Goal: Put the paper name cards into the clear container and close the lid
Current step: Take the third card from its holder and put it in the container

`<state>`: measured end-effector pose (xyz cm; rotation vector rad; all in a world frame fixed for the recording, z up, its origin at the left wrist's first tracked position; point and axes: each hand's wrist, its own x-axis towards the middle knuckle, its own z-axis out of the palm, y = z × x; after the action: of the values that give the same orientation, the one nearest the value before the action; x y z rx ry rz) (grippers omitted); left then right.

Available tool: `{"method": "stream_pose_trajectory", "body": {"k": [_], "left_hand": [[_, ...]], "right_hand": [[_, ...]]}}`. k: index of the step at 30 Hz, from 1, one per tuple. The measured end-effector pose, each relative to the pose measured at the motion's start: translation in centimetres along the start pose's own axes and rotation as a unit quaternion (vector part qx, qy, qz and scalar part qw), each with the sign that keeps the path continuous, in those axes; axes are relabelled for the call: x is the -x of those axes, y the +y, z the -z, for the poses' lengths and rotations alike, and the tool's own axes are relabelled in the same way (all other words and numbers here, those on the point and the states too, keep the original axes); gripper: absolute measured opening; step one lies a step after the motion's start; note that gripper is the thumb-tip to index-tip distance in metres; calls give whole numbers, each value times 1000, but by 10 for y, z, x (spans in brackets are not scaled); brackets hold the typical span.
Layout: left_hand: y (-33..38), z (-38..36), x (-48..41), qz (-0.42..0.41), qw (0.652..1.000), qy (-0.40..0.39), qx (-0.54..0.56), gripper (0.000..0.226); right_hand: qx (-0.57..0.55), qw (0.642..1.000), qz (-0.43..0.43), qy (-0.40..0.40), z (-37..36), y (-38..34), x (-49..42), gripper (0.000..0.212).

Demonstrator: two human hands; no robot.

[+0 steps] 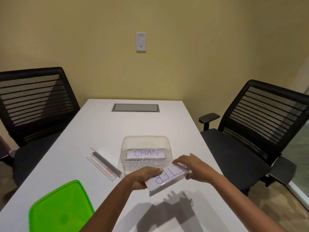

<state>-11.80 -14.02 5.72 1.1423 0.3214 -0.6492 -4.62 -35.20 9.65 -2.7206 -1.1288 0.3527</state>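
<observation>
A clear container (145, 139) stands open on the white table (100, 131). Inside it lies a name card reading CHAN (145, 153), with a second card (147, 163) below it whose letters are blurred. Just in front of the container, above the table, both hands hold a white name card with blue letters (167, 179) in a clear holder, tilted. My left hand (143, 177) grips its near left end. My right hand (192, 166) grips its far right end. The green lid (60, 208) lies flat at the near left.
An empty clear card holder (104, 164) with a small red label lies left of the container. A grey cable hatch (135, 108) is set into the table's far end. Black mesh chairs stand at the left (33, 101) and right (260, 124).
</observation>
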Motion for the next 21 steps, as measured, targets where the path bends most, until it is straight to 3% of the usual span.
{"method": "stream_pose_trajectory", "body": {"k": [4, 8, 10, 13, 14, 19, 21], "left_hand": [[-2, 0, 5, -52, 999, 6, 3, 17], [-5, -4, 3, -87, 996, 27, 21, 18], [-6, -7, 1, -103, 993, 41, 50, 18], [-7, -10, -3, -120, 988, 61, 77, 22], [-7, -11, -4, -125, 987, 61, 82, 24], [-8, -13, -10, -134, 983, 62, 108, 21], [-7, -11, -11, -134, 984, 65, 100, 20]], "right_hand": [[-11, 993, -26, 117, -7, -11, -6, 53], [-206, 948, -117, 215, -17, -27, -8, 57], [-329, 905, -186, 193, -19, -38, -10, 65], [-521, 811, -249, 92, -23, -50, -13, 77], [-538, 802, -252, 57, -24, -52, -13, 78], [-470, 861, -190, -47, -26, -55, -14, 63], [-476, 862, -167, -54, -25, -53, -17, 48]]}}
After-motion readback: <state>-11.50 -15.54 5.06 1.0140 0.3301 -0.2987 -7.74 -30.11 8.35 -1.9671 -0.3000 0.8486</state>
